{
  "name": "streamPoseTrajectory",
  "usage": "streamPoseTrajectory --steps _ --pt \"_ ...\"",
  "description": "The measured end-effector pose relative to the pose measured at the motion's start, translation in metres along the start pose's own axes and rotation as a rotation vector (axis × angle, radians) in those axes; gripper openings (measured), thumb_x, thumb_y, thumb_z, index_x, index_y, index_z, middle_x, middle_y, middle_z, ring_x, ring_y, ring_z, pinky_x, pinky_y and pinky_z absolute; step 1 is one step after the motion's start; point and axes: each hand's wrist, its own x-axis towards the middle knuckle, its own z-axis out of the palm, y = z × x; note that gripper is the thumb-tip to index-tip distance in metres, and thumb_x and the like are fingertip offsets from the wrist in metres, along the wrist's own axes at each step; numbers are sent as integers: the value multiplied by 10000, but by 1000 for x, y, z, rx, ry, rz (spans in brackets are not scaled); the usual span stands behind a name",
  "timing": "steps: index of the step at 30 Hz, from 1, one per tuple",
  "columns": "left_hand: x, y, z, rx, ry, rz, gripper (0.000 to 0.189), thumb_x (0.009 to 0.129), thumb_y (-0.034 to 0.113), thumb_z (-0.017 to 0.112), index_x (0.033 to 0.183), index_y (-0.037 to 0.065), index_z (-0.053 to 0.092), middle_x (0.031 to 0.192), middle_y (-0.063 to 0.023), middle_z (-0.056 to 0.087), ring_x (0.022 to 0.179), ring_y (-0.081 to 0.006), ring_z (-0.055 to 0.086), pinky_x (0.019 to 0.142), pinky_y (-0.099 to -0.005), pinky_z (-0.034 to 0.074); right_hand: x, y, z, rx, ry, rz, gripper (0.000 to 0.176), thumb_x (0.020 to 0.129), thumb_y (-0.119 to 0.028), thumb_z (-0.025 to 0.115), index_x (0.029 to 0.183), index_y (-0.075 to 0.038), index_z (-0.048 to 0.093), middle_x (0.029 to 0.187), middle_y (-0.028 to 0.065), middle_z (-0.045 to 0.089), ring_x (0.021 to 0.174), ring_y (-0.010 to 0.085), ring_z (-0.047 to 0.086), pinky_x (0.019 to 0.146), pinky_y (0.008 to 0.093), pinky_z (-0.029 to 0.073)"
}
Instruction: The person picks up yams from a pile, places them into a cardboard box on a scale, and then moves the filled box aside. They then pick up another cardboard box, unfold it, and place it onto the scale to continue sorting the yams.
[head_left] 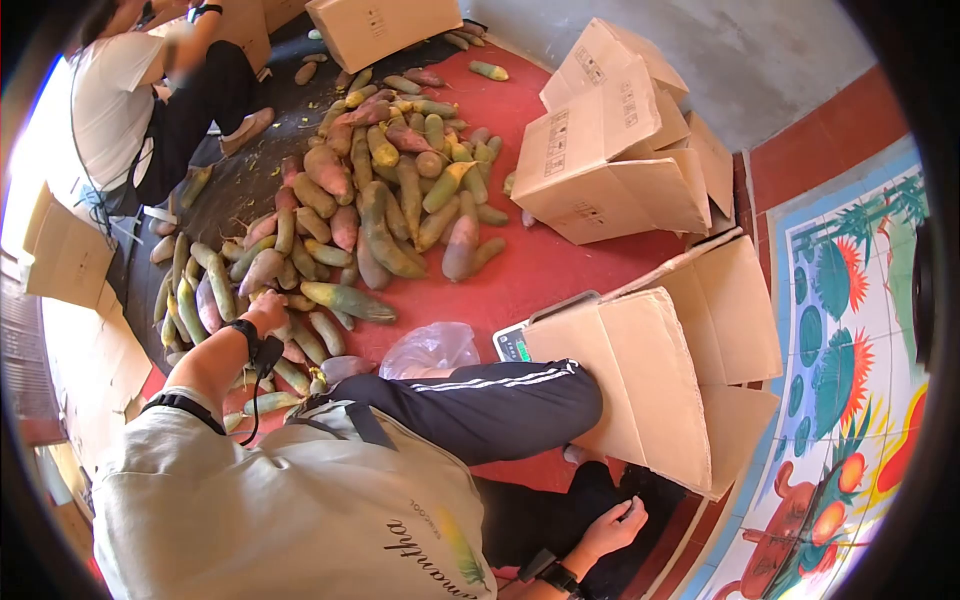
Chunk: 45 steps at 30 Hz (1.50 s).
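Observation:
My left hand (267, 311) reaches down into a large heap of long, thick vegetables (385, 235), green, yellowish-brown and pink. Its fingers curl down onto a vegetable in the lower left of the heap, partly hidden. Close by lies a long green vegetable (349, 301). Low at the right, my right hand (612, 527) rests beside my dark-clothed leg, thumb and fingers curled together; I cannot tell whether anything is in them. Past my bent knee, an open cardboard box (625, 375) stands over a scale with a lit green display (516, 346).
A clear plastic bag (432, 350) lies between my leg and the heap. More cardboard boxes (610, 150) stand by the wall, another (385, 30) at the back. At upper left a person (125, 110) sits low near the heap. Painted tiles (850, 380) line the right side.

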Motion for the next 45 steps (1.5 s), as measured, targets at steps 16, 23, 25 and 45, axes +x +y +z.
streamPoseTrajectory --steps 16,23,25,45 --pt "3 -60 18 -323 407 -345 652 725 -42 541 1332 92 347 1271 -219 420 1148 -383 477 941 -402 431 23 -5 18 -45 -96 -91 161 863 -28 502 985 56 564 887 192 557 815 347 559 715 396 469" --pt "42 -81 34 -395 246 -504 620 769 46 575 1332 72 316 1218 -266 479 1123 -405 507 916 -423 447 24 -6 18 -66 -139 -58 164 851 -34 508 976 57 565 887 193 559 826 346 566 732 399 474" --pt "50 -87 35 -444 225 -489 609 766 84 602 1317 62 343 1161 -258 527 1083 -393 537 894 -419 459 24 -6 20 -66 -130 -76 166 849 -36 509 975 56 565 887 192 559 826 346 567 731 401 475" --pt "31 37 -31 -747 -208 -120 502 901 472 501 716 14 590 607 -79 594 501 -187 570 454 -334 448 21 -7 15 -5 -78 -53 155 849 -27 491 949 68 561 853 206 548 781 372 555 680 416 465"
